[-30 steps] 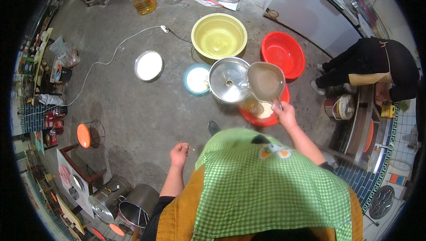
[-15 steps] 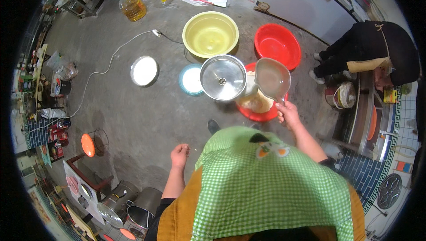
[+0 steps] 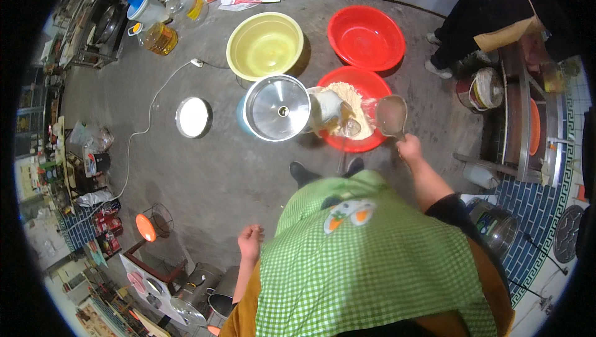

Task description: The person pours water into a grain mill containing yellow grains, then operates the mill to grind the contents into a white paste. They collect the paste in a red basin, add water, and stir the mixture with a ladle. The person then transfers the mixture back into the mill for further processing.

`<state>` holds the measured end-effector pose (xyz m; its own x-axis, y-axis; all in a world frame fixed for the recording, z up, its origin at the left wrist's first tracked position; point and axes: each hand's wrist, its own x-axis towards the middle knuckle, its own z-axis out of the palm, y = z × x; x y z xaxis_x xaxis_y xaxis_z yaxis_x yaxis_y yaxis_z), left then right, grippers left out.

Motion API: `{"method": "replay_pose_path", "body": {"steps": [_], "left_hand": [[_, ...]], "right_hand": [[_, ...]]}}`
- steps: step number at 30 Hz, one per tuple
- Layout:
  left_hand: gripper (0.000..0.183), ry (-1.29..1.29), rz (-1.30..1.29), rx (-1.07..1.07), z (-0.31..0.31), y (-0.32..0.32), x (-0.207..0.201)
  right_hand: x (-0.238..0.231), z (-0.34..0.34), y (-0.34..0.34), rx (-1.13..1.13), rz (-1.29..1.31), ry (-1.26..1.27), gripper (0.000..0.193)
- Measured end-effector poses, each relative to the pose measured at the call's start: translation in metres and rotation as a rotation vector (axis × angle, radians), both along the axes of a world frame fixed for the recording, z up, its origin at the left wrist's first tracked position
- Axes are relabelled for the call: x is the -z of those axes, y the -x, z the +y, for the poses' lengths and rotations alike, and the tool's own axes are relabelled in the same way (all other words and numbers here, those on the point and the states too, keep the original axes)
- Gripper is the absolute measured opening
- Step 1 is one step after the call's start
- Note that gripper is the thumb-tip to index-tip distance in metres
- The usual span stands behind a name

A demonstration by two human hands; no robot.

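My right hand [image 3: 410, 148] is wrapped round the handle of a water dipper [image 3: 392, 115], its bowl over the right rim of a red basin [image 3: 363, 145]. Pale yellow flour [image 3: 366, 127] lies in this basin, with a blurred, clear-looking patch in its middle that I cannot make out. Left of it stands a machine with a round steel hopper [image 3: 279, 119] on top; its pale side part reaches over the basin's edge. My left hand [image 3: 251, 241] hangs beside the green checked apron [image 3: 372, 262], fingers curled, nothing visible in them.
Beyond are a yellow-green basin [image 3: 264, 45] and a second red basin [image 3: 366, 37]. A round container of white stuff [image 3: 193, 117] and a white cable [image 3: 149, 110] lie on the floor at left. Another person [image 3: 478, 14] works at the right by a lidded bucket [image 3: 486, 88].
The dipper has moved right, from above the flour to the basin's right rim, uncovering the flour. The whole view has shifted. My left hand stays low at my side.
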<state>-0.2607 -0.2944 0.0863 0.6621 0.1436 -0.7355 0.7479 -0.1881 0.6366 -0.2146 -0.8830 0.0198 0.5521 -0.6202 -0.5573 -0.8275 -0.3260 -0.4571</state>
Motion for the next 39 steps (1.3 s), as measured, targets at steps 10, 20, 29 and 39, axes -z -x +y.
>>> {"method": "replay_pose_path", "body": {"steps": [10,20,29,39], "left_hand": [[0.013,-0.056,0.036,-0.04,-0.026,0.04,-0.022],[0.013,-0.104,0.058,-0.025,0.015,0.027,-0.017],[0.012,-0.085,-0.001,0.07,0.148,-0.046,-0.013],[0.007,-0.066,-0.011,-0.187,0.276,-0.066,-0.005]], "right_hand": [[0.013,-0.027,0.01,-0.124,0.257,0.289,0.05],[-0.03,0.047,-0.02,-0.235,-0.247,0.427,0.056],[-0.005,0.249,-0.12,-0.098,-0.354,-0.561,0.037],[0.026,0.287,-0.149,-0.15,-0.292,0.23,0.038]]}}
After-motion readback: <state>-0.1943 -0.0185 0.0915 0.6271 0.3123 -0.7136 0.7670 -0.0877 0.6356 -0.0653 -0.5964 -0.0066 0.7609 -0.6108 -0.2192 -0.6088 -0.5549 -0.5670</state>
